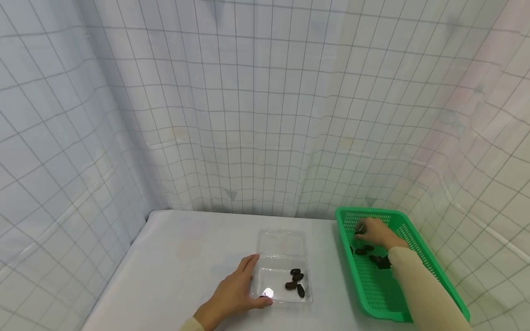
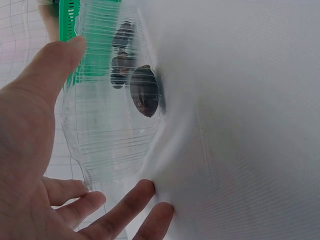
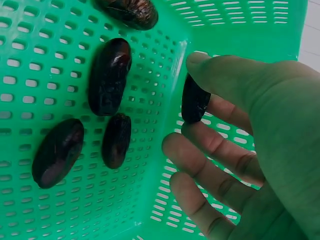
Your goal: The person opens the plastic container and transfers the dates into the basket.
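Gridded sheeting (image 1: 256, 115) backs your white surface (image 1: 198, 248). Inside the green basket (image 1: 377, 289), your right hand (image 1: 374, 231) pinches a dark fruit (image 3: 194, 102); left of the basket, your left hand (image 1: 236, 289) rests spread against the clear container (image 1: 271, 276). Pickup appears underway; next, lifting the fruit out seems required.

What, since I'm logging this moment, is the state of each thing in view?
Left hand: spread, touching the clear container.
Right hand: pinching a dark fruit inside the green basket.
Clear container: upright, lid open, holding several dark fruits.
Green basket: upright, holding loose dark fruits.
White cloth: spread beneath the container.
Gridded curtain: hanging, creased.
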The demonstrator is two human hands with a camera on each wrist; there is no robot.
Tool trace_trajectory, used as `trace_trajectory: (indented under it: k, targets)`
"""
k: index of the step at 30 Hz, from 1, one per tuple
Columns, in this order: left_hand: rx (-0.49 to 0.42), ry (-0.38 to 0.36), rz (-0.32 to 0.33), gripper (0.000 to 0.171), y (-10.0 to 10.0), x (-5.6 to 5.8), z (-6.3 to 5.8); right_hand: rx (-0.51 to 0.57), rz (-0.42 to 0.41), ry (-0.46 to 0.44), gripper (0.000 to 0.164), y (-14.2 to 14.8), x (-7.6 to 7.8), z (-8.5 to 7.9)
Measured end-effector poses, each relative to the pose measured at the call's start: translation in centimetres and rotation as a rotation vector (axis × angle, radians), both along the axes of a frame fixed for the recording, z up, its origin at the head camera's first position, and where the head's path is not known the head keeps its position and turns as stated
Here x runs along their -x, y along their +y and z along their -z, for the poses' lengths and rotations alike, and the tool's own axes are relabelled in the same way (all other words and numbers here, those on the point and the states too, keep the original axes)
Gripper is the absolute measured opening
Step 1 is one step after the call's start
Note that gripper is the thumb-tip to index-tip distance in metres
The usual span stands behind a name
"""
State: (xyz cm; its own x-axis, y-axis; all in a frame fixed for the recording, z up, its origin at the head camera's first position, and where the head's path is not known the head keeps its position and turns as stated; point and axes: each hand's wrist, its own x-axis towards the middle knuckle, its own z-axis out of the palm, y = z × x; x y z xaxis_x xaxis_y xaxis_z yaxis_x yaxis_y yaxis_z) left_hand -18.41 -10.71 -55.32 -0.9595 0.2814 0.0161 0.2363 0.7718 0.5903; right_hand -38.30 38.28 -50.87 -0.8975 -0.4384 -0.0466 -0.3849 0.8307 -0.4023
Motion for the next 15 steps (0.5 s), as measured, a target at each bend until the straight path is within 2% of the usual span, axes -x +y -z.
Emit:
trace_trajectory:
  k: [3,8,12,15]
  targets:
    - [0.003,0.002,-0.001,0.133,0.0,-0.2,0.1,-0.022,0.056,-0.045,0.038,-0.5,-0.4,-0.1]
    - [-0.001,0.009,0.009,0.132,0.0,-0.2,0.1,-0.061,0.103,-0.046,0.041,-0.7,-0.8,-0.2]
    - [-0.001,0.012,0.004,0.132,0.0,-0.2,0.0,-0.059,0.104,0.000,0.034,-0.8,-1.0,-0.9]
    - [0.005,0.013,-0.001,0.132,-0.1,0.0,0.0,-0.057,0.095,0.036,0.021,-1.1,-1.2,-1.9]
